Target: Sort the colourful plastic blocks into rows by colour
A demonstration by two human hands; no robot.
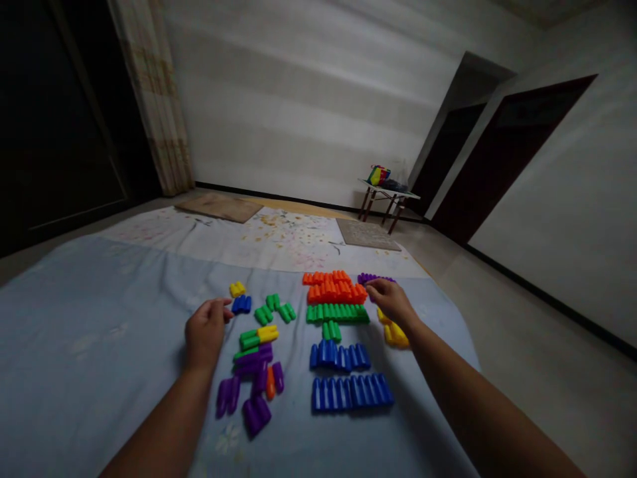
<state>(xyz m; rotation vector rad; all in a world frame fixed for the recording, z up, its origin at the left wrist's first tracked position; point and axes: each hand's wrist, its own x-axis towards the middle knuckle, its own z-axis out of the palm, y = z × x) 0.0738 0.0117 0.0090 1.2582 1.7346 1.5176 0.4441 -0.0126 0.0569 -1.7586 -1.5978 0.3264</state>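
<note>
My left hand (206,328) has its fingers curled in. Nothing shows between its fingertips, which are just left of a joined blue bullet-shaped block piece (241,305). A small yellow piece (237,289) lies beyond that. My right hand (391,300) is pinched at the right end of the orange block rows (336,290); whatever is between its fingertips is hidden. Behind it runs a purple row (373,278), and yellow blocks (397,335) lie partly under the wrist. Nearer than the orange rows are a green row (336,313), a short green piece (331,331) and blue rows (352,393).
Between my arms lie loose green pieces (273,303), a green-and-yellow piece (259,337), purple blocks (257,415) and one orange block (270,384). All rest on a blue floral sheet (124,318). Mats (368,234) lie farther back; a small table (388,192) holds a colourful bag.
</note>
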